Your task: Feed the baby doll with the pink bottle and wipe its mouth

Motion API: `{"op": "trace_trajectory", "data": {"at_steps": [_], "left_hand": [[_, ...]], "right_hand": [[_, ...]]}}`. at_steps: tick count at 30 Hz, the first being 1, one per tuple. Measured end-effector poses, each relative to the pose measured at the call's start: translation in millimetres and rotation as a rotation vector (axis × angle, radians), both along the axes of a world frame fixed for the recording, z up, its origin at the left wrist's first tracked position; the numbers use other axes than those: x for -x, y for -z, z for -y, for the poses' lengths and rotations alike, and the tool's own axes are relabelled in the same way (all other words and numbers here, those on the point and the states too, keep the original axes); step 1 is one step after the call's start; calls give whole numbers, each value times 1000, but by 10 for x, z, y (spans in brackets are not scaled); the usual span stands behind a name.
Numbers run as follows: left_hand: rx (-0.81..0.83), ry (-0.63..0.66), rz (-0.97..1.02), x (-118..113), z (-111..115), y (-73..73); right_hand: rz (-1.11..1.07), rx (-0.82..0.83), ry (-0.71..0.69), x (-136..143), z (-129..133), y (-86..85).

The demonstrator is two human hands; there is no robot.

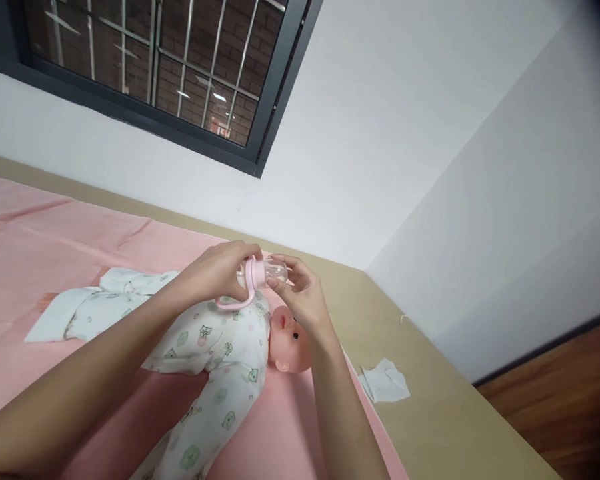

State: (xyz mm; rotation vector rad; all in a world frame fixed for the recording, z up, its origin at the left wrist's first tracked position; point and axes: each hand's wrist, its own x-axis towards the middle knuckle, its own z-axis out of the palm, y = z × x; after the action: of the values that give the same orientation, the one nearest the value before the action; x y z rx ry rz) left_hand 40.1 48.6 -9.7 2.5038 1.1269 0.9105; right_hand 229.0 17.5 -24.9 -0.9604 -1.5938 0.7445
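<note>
A baby bottle with a pink collar and pink side handles lies nearly sideways in the air above a baby doll's chest. My left hand is closed around the bottle's body, hiding most of it. At the other end, the fingers of my right hand pinch the clear cap, which sits against the collar. Below is the baby doll on its back, dressed in white clothes with green animal prints. My right wrist covers part of its head.
The doll lies on a pink sheet over a tan tabletop. A crumpled white cloth or tissue rests on the right. White walls border the table, with a dark-framed barred window above and brown wood at lower right.
</note>
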Motion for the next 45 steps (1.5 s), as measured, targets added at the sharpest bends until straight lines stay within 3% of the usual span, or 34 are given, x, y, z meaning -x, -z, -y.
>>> {"op": "trace_trajectory", "data": {"at_steps": [21,28,32,37,41,45], "left_hand": [[-13,5,-2,-22,-45,31],[27,102,160,-121,-1,68],[59,154,262,-176,12,95],[45,132,298,-156,-15,85],[-29,39,314,-35,-66,34],[12,-80,240,157,-237,41]], "right_hand": [[-38,28,-59,-26,-27,15],[-58,0,-91,-47,-4,-4],[-88,-39,2,-47,6,-27],[-69,-130,136,-126,-25,-43],[-138,-180,310,-347,-158,-22],[-123,-183,553,-683,-299,36]]}}
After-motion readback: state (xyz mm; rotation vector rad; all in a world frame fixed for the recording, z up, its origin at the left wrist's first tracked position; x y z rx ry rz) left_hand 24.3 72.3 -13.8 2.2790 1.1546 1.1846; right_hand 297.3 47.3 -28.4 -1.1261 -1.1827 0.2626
